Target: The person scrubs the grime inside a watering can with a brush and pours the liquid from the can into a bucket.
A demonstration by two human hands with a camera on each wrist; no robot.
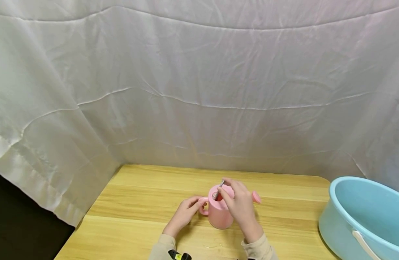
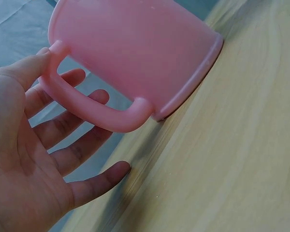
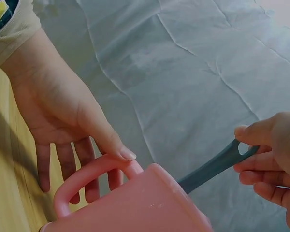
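Observation:
A pink watering can (image 1: 221, 217) stands upright on the wooden table in the head view, its spout's rose (image 1: 256, 197) pointing right. At its left side, my left hand (image 1: 184, 213) pinches the upper part of the loop handle (image 2: 89, 104) between thumb and index finger, the other fingers spread behind it. A dark grey tool handle (image 3: 210, 168) with a hole in its end slants up out of the can's top opening. My right hand (image 1: 241, 204) grips that end between thumb and fingers. The tool's lower end is inside the can, mostly hidden, so I cannot tell its kind.
To the right stands a large light blue bucket (image 1: 326, 220) with a white handle (image 1: 365, 245). A pale grey curtain (image 1: 199, 90) hangs behind and left of the wooden table (image 1: 137, 202). A small wet-looking patch (image 1: 213, 247) shows near the table's front.

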